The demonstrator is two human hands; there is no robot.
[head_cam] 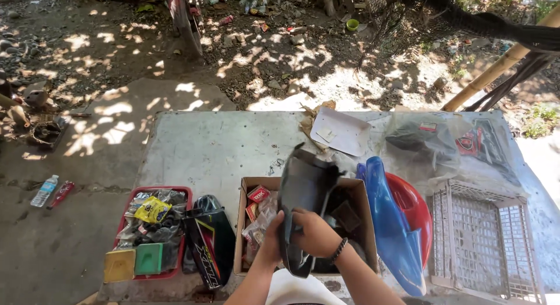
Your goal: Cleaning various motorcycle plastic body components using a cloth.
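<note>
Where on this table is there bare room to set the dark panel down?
Bare grey tabletop lies behind the red tray and cardboard box, left of the white paper. The front row and the right side, under clear plastic bags, are crowded.

A dark grey plastic panel [303,194], curved and glossy like a motorcycle fairing piece, stands nearly upright over an open cardboard box [357,194] near the middle of the near edge of the table. Its pointed tip reaches up and to the far side, and its lower end hangs at the box's near rim. Both hands grip its lower part, one on each side.
</note>
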